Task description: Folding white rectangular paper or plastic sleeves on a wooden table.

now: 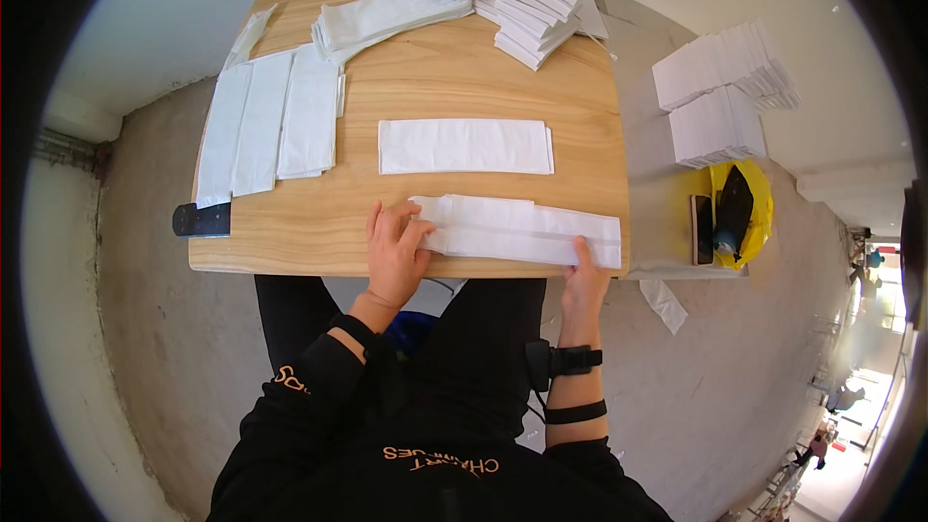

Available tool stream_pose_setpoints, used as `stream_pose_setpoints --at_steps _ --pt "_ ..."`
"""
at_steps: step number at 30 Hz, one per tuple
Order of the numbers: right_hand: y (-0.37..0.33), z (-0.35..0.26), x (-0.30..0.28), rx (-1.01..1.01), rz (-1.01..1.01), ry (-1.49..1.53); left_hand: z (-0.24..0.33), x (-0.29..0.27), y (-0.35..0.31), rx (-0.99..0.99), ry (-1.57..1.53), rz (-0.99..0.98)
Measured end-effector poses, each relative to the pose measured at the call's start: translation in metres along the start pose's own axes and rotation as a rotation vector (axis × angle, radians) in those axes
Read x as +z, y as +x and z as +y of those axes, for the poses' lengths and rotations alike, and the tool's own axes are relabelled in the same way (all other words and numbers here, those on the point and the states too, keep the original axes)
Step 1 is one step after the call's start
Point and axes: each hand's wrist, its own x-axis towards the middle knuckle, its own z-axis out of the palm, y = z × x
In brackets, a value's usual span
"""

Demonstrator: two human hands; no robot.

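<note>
Hands press flat on a long white paper strip (522, 230) at the tabletop's (464, 77) near edge, lower centre: left hand (394, 253) on its left end, right hand (585, 275) fingertips pinning its right end.

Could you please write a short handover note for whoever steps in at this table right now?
Left hand: flat on the left end of the long white strip at the near table edge, fingers pressing it down.
Right hand: fingertips on the strip's right end, at the table's corner.
The strip shows a lengthwise fold line. A flat folded white piece lies mid-table.
Done: folded pieces stacked at the far right corner, with more stacks on the side surface.
Left: flat white sheets at the left, and a looser pile further back.
</note>
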Motion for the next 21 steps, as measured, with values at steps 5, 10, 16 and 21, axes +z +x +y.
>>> stream_pose_setpoints --at_steps 5,10,16,21 --pt "0.009 -0.003 -0.011 -0.014 0.033 -0.112 -0.005 0.003 -0.004 -0.005 0.012 0.008" --pt "0.021 -0.007 -0.021 -0.034 0.08 -0.239 -0.005 0.004 -0.004 -0.006 0.001 0.007" --pt "0.031 -0.01 -0.029 -0.123 -0.015 -0.528 -0.006 0.003 -0.006 -0.014 0.012 0.007" --pt "0.038 -0.009 -0.044 -0.237 -0.019 -0.725 -0.004 0.005 -0.004 -0.004 0.02 0.018"
